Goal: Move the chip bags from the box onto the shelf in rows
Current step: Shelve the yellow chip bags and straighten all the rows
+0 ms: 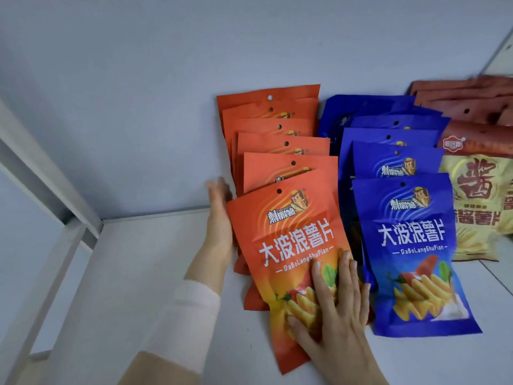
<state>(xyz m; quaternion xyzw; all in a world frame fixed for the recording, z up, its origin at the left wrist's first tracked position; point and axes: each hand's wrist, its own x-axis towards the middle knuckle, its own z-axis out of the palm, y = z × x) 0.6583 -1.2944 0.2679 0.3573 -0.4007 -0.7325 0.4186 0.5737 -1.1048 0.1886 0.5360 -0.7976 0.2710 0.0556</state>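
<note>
The step in hand looked like squaring up a row rather than fetching, for both hands were flat and gripped nothing. The left hand (pixel 220 212), at 9 o'clock of the orange row (pixel 277 129), lay with straight fingers against the row's left edge. The right hand (pixel 333 309), fingers straight and a little spread, pressed on the lower half of the front orange bag (pixel 291 240) at 6 o'clock of that row. This bag leaned back on those behind it but sat tilted, its bottom swung toward 5 o'clock, close to the front blue bag (pixel 410 245). 3 rows stood on the shelf (pixel 138 273): the orange one, the blue row (pixel 388 134) at its 3 o'clock, and the yellow-and-red bags (pixel 472 190) farther toward 3 o'clock. The box was not in view, so how many bags remained could not be told. The next move probably called for turning the front bag straight and easing it toward 12 o'clock. It would need only light pressure, since such puffed, slick bags would likely slide or tip the row.
</note>
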